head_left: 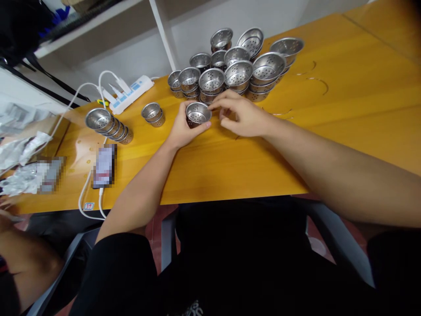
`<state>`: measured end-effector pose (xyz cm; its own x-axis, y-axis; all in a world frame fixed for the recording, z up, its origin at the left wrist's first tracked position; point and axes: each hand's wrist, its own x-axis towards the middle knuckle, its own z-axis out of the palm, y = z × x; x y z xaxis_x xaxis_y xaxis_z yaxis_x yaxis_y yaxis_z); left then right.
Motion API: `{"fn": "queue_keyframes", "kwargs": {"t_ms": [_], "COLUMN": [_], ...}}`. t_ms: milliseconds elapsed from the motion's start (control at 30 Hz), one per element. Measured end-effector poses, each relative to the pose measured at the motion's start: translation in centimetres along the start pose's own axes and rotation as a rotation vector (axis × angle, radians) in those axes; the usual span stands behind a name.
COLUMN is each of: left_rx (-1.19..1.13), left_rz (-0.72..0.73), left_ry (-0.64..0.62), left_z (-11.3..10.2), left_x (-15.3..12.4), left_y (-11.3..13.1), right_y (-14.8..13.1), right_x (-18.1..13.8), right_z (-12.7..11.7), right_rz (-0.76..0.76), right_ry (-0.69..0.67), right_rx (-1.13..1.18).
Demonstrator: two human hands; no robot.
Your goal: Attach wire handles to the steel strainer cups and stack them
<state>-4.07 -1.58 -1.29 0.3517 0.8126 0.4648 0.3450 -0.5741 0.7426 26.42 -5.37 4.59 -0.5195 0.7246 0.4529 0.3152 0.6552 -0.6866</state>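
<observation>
A small perforated metal cup [198, 113] stands upright in the grasp of my left hand [184, 127]. My thumb lies along its near side and the fingers wrap its far left side. At the cup's right rim, my right hand [245, 115] reaches in with bent fingers; one fingertip appears to touch the rim. The thumb of that hand sits apart from the fingertip, and I see nothing held there. Just behind both hands, several stacks of similar perforated cups [211, 81] crowd together. To the left are a short stack of cups [153, 113] and a leaning stack [108, 123].
A phone [104, 166] on a white cable lies at the left, below a power strip [131, 94]. Thin wires [317, 81] lie on the yellow table [355, 105] at the right. Another person's arm [29, 263] shows at the lower left, near clear plastic wrapping [23, 177].
</observation>
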Motion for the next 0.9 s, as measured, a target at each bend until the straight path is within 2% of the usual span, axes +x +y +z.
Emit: {"fn": "queue_keyframes", "kwargs": {"t_ms": [100,300,533,900], "left_rx": [0.088,0.189,0.163,0.196], "left_rz": [-0.042,-0.151,-0.172,-0.206], "left_ry": [0.059,0.171,0.18,0.293], "left_z": [-1.2,-3.2,-2.9,-3.1], "left_x": [0.3,0.5,0.6,0.7], "left_y": [-0.2,-1.4,-4.1,-5.2], "right_y": [0.9,2.7,3.1,4.2], "right_x": [0.1,0.4,0.8,1.1], "right_z": [0.1,1.4,2.5,2.9], "right_rz": [-0.002,0.016,0.006,0.092], "right_ry": [0.001,-0.128,-0.131,-0.085], "right_rx": [-0.021,-0.063,-0.105,-0.136]}}
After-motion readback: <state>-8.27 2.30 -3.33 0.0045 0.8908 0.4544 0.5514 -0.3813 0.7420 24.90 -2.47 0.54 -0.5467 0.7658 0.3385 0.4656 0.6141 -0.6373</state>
